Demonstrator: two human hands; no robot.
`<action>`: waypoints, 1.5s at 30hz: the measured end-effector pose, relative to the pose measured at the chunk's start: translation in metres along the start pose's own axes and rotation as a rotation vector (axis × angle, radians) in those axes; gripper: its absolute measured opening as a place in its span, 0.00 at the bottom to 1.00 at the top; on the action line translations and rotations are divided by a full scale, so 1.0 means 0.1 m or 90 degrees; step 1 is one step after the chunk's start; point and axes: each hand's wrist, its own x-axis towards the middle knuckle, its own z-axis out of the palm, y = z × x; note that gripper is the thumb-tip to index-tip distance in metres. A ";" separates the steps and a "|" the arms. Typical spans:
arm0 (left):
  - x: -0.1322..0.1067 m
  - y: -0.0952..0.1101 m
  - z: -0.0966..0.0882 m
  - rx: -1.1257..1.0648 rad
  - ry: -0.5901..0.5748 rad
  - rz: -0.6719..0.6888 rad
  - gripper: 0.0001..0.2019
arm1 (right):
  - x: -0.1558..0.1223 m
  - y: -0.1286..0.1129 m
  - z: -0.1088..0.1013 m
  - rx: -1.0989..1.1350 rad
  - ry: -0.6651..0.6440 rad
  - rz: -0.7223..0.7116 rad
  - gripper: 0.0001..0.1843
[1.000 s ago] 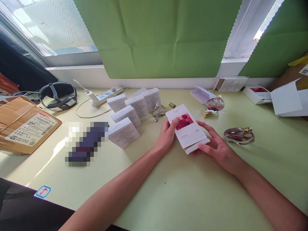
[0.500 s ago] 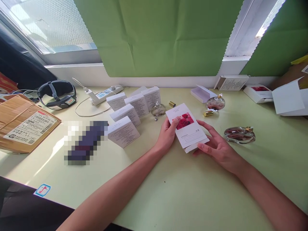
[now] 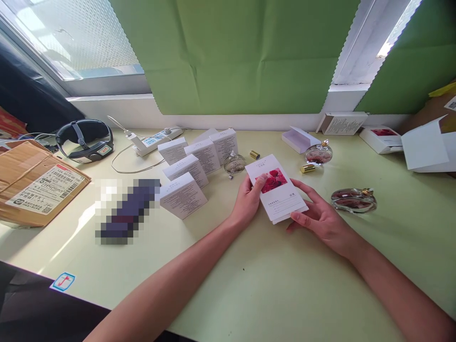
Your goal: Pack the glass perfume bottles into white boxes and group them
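Note:
A white carton with a red rose picture lies tilted just above the pale green table, held between both hands. My left hand grips its left edge, thumb on the rose print. My right hand cups the near right end, fingers pressed against the bottom flap. A glass perfume bottle lies on its side just right of my right hand.
Several closed white cartons stand in a row to the left. Two more bottles, two gold caps and open cartons lie behind. A cardboard parcel, headset and power strip sit far left.
The carton's bottom flap, open a second ago, has been pushed in by my right fingers. The carton and my left hand have barely moved.

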 end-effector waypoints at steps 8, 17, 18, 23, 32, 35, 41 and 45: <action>0.00 -0.01 0.01 -0.015 -0.006 0.005 0.17 | 0.03 0.05 0.01 0.000 0.019 -0.021 0.41; 0.00 0.01 0.00 0.007 -0.029 -0.022 0.18 | 0.03 0.08 0.01 0.005 0.010 -0.027 0.44; 0.00 0.01 0.00 0.006 -0.033 -0.023 0.18 | 0.02 0.07 0.01 0.004 0.008 -0.026 0.44; 0.00 0.00 -0.02 -0.005 -0.054 -0.038 0.17 | 0.01 0.07 0.01 -0.013 -0.006 -0.024 0.47; -0.01 0.02 -0.03 0.012 -0.073 -0.050 0.17 | 0.00 0.02 0.03 0.008 -0.019 -0.014 0.44; -0.02 0.04 -0.03 0.017 -0.074 -0.058 0.17 | 0.00 0.03 0.03 0.004 -0.015 -0.018 0.42; -0.01 0.04 -0.02 -0.001 -0.067 -0.077 0.19 | 0.00 0.06 0.02 -0.015 -0.006 -0.028 0.43; -0.01 0.03 -0.03 -0.026 -0.040 -0.080 0.18 | -0.01 0.05 0.02 -0.014 -0.039 -0.036 0.42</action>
